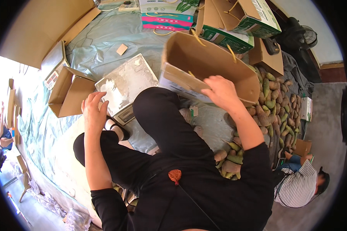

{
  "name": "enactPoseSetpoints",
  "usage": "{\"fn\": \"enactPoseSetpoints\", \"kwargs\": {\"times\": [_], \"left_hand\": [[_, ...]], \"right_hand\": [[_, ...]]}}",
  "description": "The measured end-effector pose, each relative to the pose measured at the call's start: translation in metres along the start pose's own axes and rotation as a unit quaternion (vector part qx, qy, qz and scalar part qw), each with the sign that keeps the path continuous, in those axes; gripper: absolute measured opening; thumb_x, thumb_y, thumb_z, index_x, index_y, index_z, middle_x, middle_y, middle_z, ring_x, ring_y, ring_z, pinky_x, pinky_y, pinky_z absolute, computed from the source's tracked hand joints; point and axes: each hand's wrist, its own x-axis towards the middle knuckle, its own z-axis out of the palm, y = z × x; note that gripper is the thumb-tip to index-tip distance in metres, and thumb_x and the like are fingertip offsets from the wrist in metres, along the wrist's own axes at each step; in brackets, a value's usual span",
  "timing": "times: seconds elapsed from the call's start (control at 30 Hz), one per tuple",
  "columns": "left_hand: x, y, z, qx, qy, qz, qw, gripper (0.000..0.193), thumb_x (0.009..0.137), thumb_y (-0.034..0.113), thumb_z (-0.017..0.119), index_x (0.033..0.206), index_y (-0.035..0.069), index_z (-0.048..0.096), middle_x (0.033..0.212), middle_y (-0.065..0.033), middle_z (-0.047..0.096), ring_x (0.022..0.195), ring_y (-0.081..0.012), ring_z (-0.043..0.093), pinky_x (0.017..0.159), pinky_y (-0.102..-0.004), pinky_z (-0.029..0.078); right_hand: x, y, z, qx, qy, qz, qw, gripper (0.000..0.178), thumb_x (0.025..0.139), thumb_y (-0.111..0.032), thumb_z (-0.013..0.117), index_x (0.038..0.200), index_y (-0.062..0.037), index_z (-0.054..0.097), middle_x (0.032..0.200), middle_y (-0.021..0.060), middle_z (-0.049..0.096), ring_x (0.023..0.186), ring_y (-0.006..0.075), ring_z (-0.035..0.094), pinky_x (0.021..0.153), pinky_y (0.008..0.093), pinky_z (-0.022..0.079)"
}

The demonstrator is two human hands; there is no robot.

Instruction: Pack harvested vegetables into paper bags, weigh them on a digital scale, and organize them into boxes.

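Note:
My right hand (221, 91) grips the near rim of an open cardboard box (210, 57) with yellow cord handles. The box is tilted, and what shows of its inside is bare brown card. My left hand (93, 109) is raised with its fingers apart and holds nothing. It hovers by the left edge of a platform scale (123, 82), whose worn metal top is smeared with pale residue. A smaller open cardboard piece (71, 92) stands just left of that hand. My knee covers the scale's near right corner.
Green and brown root vegetables (275, 104) are heaped on the right, with more beside my right thigh. Stacked cartons (167, 17) and a black fan (298, 34) stand at the back. A person in a striped shirt (295, 184) is at the lower right. Plastic sheeting (92, 48) covers the floor.

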Motion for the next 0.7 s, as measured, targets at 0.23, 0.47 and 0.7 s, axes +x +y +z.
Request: {"fn": "enactPoseSetpoints", "kwargs": {"times": [0.23,0.47,0.7], "left_hand": [[0.002,-0.002,-0.009,-0.087,0.068,-0.038,0.993,0.033,0.078,0.006,0.064,0.111,0.007,0.062,0.116,-0.0112,0.057,0.114,-0.0311,0.050,0.102,-0.0400,0.034],[0.006,-0.003,-0.013,0.025,0.219,0.038,0.975,0.041,0.079,0.008,0.066,0.119,0.009,0.059,0.123,-0.0105,0.054,0.126,-0.0334,0.039,0.104,-0.0434,0.032],[0.003,-0.014,-0.001,0.125,0.035,-0.021,0.991,0.046,0.078,0.017,0.068,0.122,0.012,0.057,0.125,-0.0077,0.053,0.129,-0.0289,0.038,0.108,-0.0515,0.022]], "right_hand": [[0.090,-0.078,0.024,0.015,0.049,-0.172,0.984,0.021,0.076,-0.024,0.067,0.088,-0.0087,0.061,0.084,0.0068,0.058,0.090,0.0276,0.057,0.073,0.0417,0.049],[0.159,-0.172,0.061,-0.030,-0.004,-0.262,0.965,0.018,0.072,-0.022,0.070,0.086,-0.0122,0.065,0.087,0.0065,0.064,0.090,0.0267,0.061,0.074,0.0396,0.050],[0.163,-0.170,0.083,0.163,-0.125,-0.251,0.946,0.024,0.069,-0.024,0.072,0.089,-0.0111,0.067,0.090,0.0084,0.065,0.090,0.0260,0.062,0.076,0.0386,0.049]]}}
